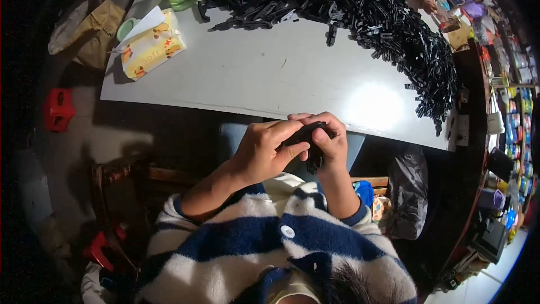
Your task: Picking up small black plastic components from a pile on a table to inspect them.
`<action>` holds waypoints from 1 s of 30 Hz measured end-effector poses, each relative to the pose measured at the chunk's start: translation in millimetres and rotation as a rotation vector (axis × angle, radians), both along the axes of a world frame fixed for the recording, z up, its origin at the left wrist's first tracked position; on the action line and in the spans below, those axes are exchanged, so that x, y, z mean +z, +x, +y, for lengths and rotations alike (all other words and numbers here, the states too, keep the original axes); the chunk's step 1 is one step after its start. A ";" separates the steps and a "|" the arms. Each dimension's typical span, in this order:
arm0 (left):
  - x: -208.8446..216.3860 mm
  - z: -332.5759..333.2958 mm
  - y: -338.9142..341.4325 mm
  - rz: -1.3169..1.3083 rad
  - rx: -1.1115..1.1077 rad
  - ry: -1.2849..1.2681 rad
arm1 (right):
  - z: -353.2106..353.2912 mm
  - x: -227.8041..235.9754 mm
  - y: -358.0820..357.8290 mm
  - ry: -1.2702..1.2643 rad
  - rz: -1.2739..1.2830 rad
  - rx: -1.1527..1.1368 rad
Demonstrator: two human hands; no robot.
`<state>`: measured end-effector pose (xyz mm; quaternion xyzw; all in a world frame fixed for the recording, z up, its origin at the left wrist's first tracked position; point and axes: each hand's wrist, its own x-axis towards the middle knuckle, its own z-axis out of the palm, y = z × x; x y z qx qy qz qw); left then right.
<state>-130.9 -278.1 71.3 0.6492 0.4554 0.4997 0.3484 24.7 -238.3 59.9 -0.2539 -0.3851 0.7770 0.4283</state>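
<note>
Just beside table [225, 73], we saw left hand [261, 149] and right hand [333, 145] pinching black part [314, 161], exact contact seemingly hidden; if pinch loosened, part could fall below table.

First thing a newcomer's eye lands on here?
Likely the big heap of black parts, sweeping across the far side of the white table and down its right. Then the yellow tissue pack at the table's left, and the black piece between left hand and right hand, lower centre.
</note>
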 end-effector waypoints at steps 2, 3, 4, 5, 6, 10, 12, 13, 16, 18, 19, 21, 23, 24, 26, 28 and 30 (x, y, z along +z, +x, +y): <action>-0.4 -1.4 -2.0 -0.027 0.023 0.044 | -2.4 1.9 -3.6 -0.024 0.025 0.001; 0.3 -1.5 -3.8 0.028 0.034 0.070 | -1.7 -0.1 -3.8 -0.024 0.021 -0.007; 0.3 -1.6 -5.4 0.083 0.046 0.097 | 0.2 -3.9 -3.2 -0.011 0.037 0.021; -1.2 -1.6 -7.9 0.081 0.041 0.096 | 1.1 -5.8 -3.6 0.003 0.053 0.051; -3.7 -1.8 -10.6 0.131 0.033 0.072 | 0.0 -4.5 -5.1 0.002 0.051 0.045; -7.9 -1.7 -14.0 0.148 0.015 0.078 | -4.8 -10.9 -13.9 -0.016 0.070 -0.003; -2.1 -0.5 -11.5 0.148 0.012 0.091 | -4.9 -13.4 -14.0 0.044 0.026 -0.072; -0.2 0.3 -10.4 0.153 0.014 0.108 | -4.1 -10.9 -13.7 0.032 0.014 -0.071; -8.4 0.3 -11.0 0.155 -0.032 0.068 | -1.1 -9.3 -4.6 -0.027 0.021 0.004; -15.3 1.3 -12.4 0.180 -0.055 0.057 | -1.4 -10.7 -0.1 -0.064 0.045 0.074; -15.9 2.2 -13.4 0.203 -0.071 0.044 | -5.5 -11.6 1.3 -0.059 0.022 0.039; -17.9 3.9 -10.8 0.161 -0.122 0.028 | -9.4 -20.8 7.4 -0.043 -0.021 0.002; -37.9 2.8 -1.7 0.120 -0.155 -0.039 | -12.0 -28.0 13.3 -0.059 -0.099 -0.058; -41.9 0.5 4.7 0.134 -0.132 -0.065 | -11.2 -34.4 18.2 -0.095 -0.092 -0.055; -63.6 -2.3 10.6 0.225 -0.177 -0.191 | -13.1 -53.5 18.8 -0.011 -0.246 -0.141; -60.9 -1.2 7.1 0.554 -0.189 -0.068 | -12.2 -77.2 27.2 0.148 -0.543 -0.147; -58.7 4.1 -2.1 0.626 -0.211 -0.039 | -15.9 -83.3 28.8 0.496 -1.027 -0.209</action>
